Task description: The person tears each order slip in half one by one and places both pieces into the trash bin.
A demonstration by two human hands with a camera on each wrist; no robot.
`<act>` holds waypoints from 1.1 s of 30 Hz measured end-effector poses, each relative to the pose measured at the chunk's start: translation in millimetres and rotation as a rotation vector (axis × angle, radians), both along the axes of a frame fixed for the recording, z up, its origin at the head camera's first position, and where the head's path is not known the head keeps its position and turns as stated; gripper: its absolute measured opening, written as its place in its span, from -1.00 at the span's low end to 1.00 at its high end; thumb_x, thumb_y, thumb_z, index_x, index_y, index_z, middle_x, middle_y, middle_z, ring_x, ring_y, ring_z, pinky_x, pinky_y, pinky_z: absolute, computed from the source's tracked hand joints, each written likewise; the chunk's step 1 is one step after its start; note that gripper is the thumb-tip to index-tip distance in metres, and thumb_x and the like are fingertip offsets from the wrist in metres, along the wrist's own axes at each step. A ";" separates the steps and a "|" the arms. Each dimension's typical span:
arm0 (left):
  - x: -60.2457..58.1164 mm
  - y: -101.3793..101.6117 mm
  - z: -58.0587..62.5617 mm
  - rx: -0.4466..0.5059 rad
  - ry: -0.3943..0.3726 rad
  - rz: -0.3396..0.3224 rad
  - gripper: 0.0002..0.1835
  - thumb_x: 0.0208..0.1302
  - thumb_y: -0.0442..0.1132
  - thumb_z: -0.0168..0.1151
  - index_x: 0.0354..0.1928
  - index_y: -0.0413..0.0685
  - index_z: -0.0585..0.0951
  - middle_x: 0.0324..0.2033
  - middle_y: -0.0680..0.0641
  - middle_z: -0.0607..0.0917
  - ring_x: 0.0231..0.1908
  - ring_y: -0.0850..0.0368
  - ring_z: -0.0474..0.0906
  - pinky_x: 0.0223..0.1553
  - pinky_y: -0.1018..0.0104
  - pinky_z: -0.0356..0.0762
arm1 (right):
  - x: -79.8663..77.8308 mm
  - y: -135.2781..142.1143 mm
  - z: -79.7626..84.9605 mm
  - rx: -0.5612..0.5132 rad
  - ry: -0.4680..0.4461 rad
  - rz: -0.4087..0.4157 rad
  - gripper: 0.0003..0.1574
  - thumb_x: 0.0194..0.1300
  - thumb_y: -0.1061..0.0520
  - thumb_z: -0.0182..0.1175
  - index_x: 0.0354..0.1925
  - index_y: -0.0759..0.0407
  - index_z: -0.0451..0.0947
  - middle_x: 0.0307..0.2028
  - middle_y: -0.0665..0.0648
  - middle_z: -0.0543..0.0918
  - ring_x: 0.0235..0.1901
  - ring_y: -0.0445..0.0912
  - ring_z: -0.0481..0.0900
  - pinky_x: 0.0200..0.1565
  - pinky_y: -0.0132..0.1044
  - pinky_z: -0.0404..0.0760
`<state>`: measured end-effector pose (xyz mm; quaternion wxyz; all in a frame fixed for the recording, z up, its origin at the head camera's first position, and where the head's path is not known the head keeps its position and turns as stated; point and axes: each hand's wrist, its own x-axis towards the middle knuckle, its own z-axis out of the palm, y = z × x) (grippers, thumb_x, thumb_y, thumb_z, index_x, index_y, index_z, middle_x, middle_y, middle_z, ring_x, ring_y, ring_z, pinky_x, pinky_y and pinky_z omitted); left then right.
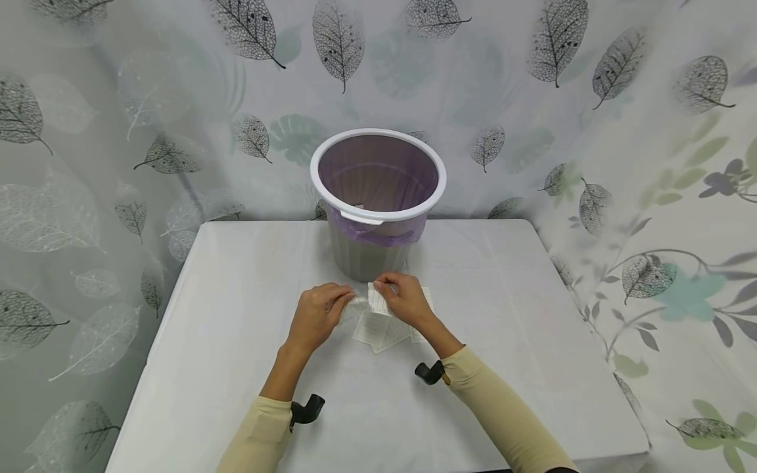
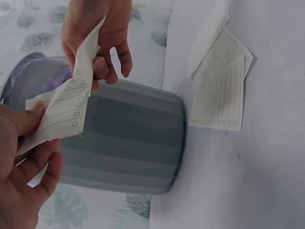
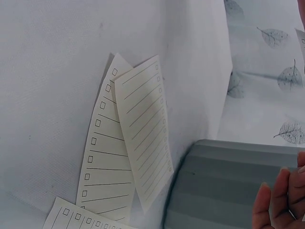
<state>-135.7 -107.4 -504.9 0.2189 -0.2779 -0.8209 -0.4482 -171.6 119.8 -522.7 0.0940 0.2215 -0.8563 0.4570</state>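
A lined sheet of paper (image 2: 62, 112) with a row of small checkboxes stretches between both hands, bent near its middle. My left hand (image 1: 316, 316) pinches one end between thumb and fingers. At the other end, my right hand (image 1: 408, 302) grips the paper, its fingers partly hidden by the sheet in the left wrist view. Below the hands, several similar lined sheets (image 3: 147, 129) lie overlapping on the white table. Only part of the right hand shows at the right wrist view's lower edge.
Just behind the hands stands a grey ribbed trash bin (image 1: 359, 253) with a white rim and a purple liner bag (image 1: 378, 233) folded over its edge. A white cloth covers the table (image 1: 236, 328). Leaf-print curtains (image 1: 195, 98) hang behind and at both sides.
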 end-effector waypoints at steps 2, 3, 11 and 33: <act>0.0 -0.3 0.5 -0.001 -0.005 0.001 -0.93 0.27 -0.44 0.47 -0.22 -0.26 0.81 -0.35 -0.08 0.79 -0.38 0.04 0.73 -0.33 0.16 0.68 | 0.0 0.0 -0.1 -0.001 -0.004 -0.002 -0.85 0.46 0.20 0.31 -0.20 0.29 0.74 -0.30 0.11 0.77 -0.27 0.00 0.70 -0.14 -0.06 0.65; 0.0 -0.5 0.8 -0.001 -0.008 0.002 -0.93 0.27 -0.44 0.47 -0.22 -0.26 0.81 -0.35 -0.08 0.79 -0.37 0.04 0.73 -0.33 0.16 0.68 | 0.1 0.0 0.0 -0.001 -0.007 -0.003 -0.85 0.46 0.20 0.31 -0.20 0.29 0.74 -0.30 0.11 0.77 -0.26 0.00 0.70 -0.14 -0.06 0.65; -0.4 -1.2 1.9 -0.006 -0.009 0.005 -0.93 0.27 -0.44 0.47 -0.22 -0.26 0.81 -0.35 -0.08 0.79 -0.36 0.03 0.74 -0.31 0.14 0.69 | 0.7 0.2 1.0 0.006 -0.024 -0.005 -0.84 0.48 0.22 0.29 -0.19 0.30 0.74 -0.29 0.13 0.77 -0.26 0.01 0.70 -0.13 -0.04 0.65; -1.6 -0.6 4.5 -0.004 0.006 -0.003 -0.94 0.27 -0.46 0.46 -0.23 -0.28 0.80 -0.35 -0.10 0.79 -0.36 0.02 0.74 -0.32 0.14 0.69 | -1.0 6.4 -1.9 0.021 -0.027 -0.025 -0.84 0.48 0.20 0.29 -0.20 0.28 0.75 -0.28 0.12 0.77 -0.29 0.01 0.69 -0.17 -0.03 0.65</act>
